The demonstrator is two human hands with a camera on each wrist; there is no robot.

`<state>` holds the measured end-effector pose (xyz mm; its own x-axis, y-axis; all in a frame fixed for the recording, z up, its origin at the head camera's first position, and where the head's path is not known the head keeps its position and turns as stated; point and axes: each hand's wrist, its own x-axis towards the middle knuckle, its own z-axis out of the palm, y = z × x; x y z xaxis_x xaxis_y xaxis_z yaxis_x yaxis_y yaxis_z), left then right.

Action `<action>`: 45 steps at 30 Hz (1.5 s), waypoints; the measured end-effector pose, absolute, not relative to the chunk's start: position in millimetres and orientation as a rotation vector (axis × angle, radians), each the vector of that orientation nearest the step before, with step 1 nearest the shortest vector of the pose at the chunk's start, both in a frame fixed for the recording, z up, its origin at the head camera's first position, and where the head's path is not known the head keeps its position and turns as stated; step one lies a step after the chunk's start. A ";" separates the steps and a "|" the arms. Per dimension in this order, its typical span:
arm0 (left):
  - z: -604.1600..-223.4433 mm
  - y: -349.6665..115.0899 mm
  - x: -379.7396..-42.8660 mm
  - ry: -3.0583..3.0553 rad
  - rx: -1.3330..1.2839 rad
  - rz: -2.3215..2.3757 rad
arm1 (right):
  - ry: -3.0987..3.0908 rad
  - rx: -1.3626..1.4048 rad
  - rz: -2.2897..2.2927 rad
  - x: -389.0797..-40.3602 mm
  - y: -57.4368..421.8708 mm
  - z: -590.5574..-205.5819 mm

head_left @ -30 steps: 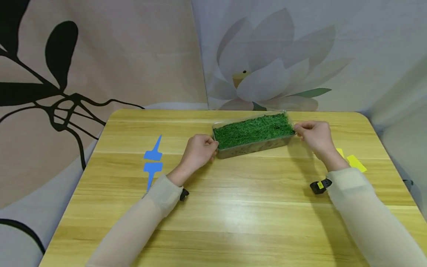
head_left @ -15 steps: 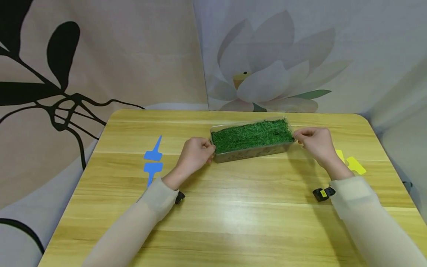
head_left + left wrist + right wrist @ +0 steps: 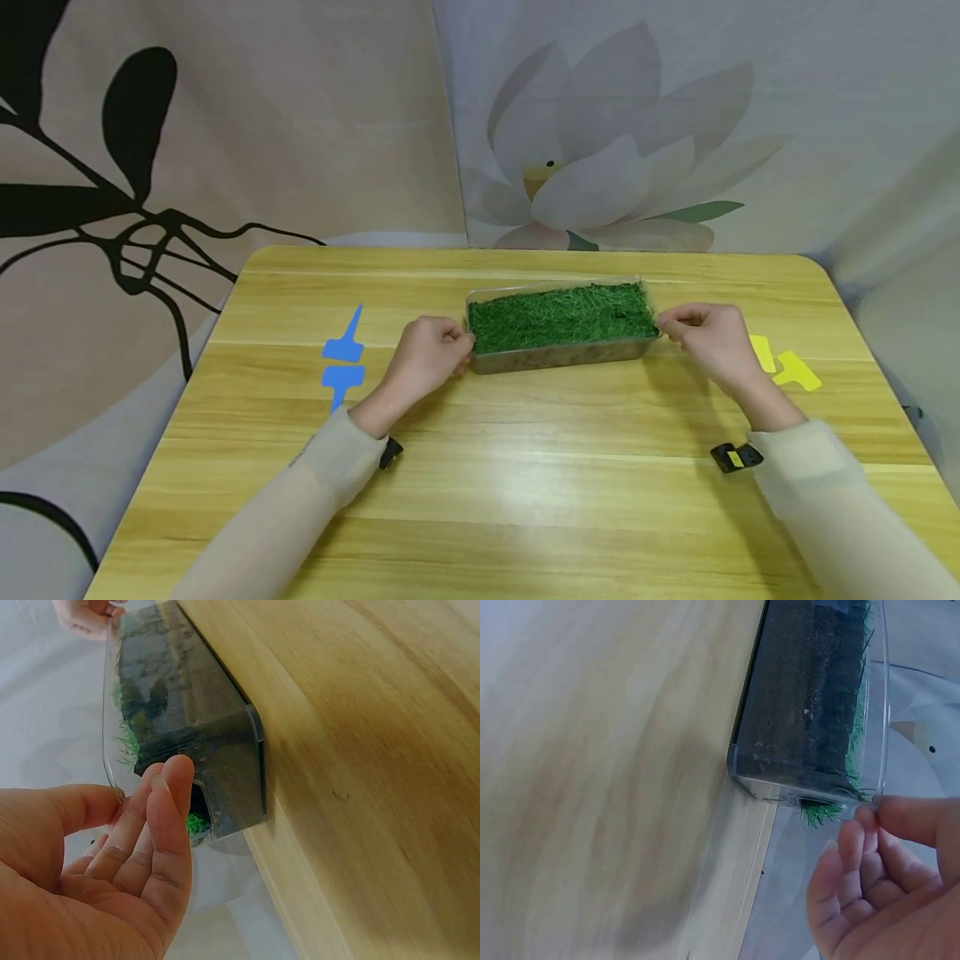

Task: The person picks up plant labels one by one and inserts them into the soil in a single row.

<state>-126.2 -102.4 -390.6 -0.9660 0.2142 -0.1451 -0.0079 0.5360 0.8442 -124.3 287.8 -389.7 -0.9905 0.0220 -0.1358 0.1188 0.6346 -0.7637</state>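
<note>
A clear plastic box [image 3: 558, 358], long and rectangular, stands at the middle back of the table with green artificial grass [image 3: 562, 315] filling its top. At its left end my left hand [image 3: 427, 354] pinches the rim between thumb and fingers. My right hand [image 3: 705, 337] pinches the rim at the opposite end. Dark material shows through the box's side wall [image 3: 187, 682] in the left wrist view. In the right wrist view, thumb and forefinger of the right hand [image 3: 892, 885] meet at the rim's corner, and the other fingers curl loosely below.
Two blue T-shaped plant labels, an upper one [image 3: 345, 342] and a lower one [image 3: 343, 377], lie left of my left hand; my sleeve partly covers the lower. Two yellow labels [image 3: 799, 372] lie beside my right wrist. A printed cloth [image 3: 337, 125] hangs behind the wooden table [image 3: 525, 500].
The box has come toward me and slightly left, and its long side has turned straighter to the table's back edge. Both hands have moved with it, keeping their hold on the ends.
</note>
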 end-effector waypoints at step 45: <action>-378.4 -102.6 -108.7 2.595 0.096 1.282 | 2.731 -0.019 -1.186 -106.9 299.3 -390.2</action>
